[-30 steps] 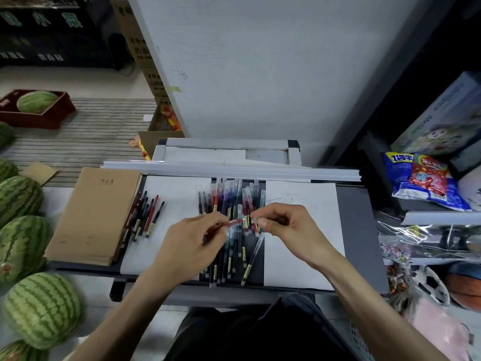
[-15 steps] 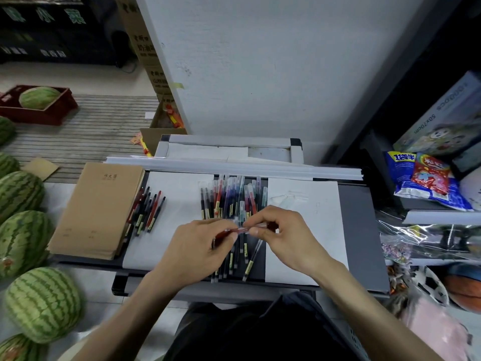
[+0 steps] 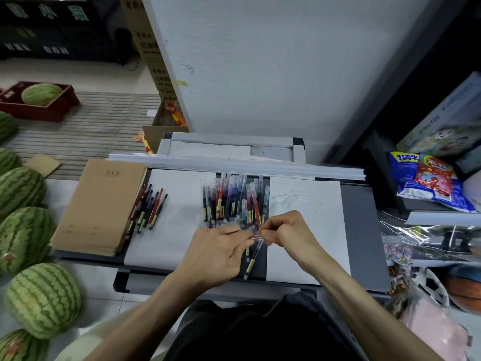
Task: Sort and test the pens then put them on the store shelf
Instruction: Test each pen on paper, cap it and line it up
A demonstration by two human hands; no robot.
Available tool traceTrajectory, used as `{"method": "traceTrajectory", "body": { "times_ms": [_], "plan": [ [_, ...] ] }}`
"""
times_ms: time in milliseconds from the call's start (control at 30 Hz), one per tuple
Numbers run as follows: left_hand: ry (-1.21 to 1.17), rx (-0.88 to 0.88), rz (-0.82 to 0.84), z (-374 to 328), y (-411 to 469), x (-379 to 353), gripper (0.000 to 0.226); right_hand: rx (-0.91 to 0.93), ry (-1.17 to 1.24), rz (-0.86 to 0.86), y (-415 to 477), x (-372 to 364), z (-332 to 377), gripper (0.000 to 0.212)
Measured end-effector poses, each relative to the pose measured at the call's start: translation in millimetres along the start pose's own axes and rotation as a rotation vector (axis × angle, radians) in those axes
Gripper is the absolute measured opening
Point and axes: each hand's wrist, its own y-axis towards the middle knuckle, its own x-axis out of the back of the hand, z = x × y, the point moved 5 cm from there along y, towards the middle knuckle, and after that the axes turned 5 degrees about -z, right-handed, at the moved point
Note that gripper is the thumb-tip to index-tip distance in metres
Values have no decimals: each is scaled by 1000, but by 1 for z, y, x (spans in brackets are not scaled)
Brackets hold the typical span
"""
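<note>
Sorting looks partly done, judging from the layout. Far left: watermelons (image 3: pixel 23 238) on the floor, and one more in a red crate (image 3: pixel 39 105) further back. Next, a stack of brown notebooks (image 3: pixel 101 204) on the grey table (image 3: pixel 364 230). Just beside its right edge lies a small group of pens (image 3: pixel 148 209), dark and red, fanned on white paper, probably the ones already checked. A larger unsorted pile of pens (image 3: pixel 231 199) lies mid-table, caps pointing away, mixed colours, overlapping.

Left hand (image 3: pixel 216 254) is closed around the barrel of a red pen (image 3: pixel 256 237), most of it hidden under the fingers. Right hand (image 3: pixel 289 230) pinches the clear cap end of that same pen between thumb and fingertips. Whether the cap is coming off or going on cannot be told. The held pen hovers over the near end of the large pile.

Right of the hands: a white sheet (image 3: pixel 307 217), apparently for test scribbles; faint marks only. Far right: store shelf (image 3: pixel 442 217) with snack bags (image 3: pixel 426 178) and a boxed puzzle (image 3: pixel 447 121); no pens seen on it.

Judgement: early-to-middle stage. Most pens remain untested; shelving not yet begun.
</note>
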Motion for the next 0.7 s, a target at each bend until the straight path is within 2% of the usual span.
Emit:
{"method": "traceTrajectory", "body": {
  "times_ms": [67, 133, 167, 200, 300, 367, 500, 700],
  "plan": [
    [-73, 110, 63, 6, 3, -9, 24, -27, 91, 41, 3, 0, -5, 33],
    [-128, 235, 148, 17, 7, -22, 24, -12, 48, 37, 11, 3, -13, 23],
    [-146, 292, 173, 22, 8, -29, 23, -5, -43, -9, 19, 7, -21, 15],
    [-163, 364, 190, 30, 9, -35, 24, -1, -182, -74, 28, 14, -31, 15],
    [-236, 619, 133, 60, 9, -46, 37, 19, -629, -306, 42, 39, -55, 35],
    [-259, 730, 85, 76, 14, -49, 35, 33, -761, -383, 48, 51, -62, 42],
    [-179, 805, 81, 94, 35, -59, 23, 32, -851, -386, 63, 58, -68, 50],
    [-58, 837, 145, 108, 49, -80, 39, -8, -735, -405, 81, 56, -67, 40]
  ]
}}
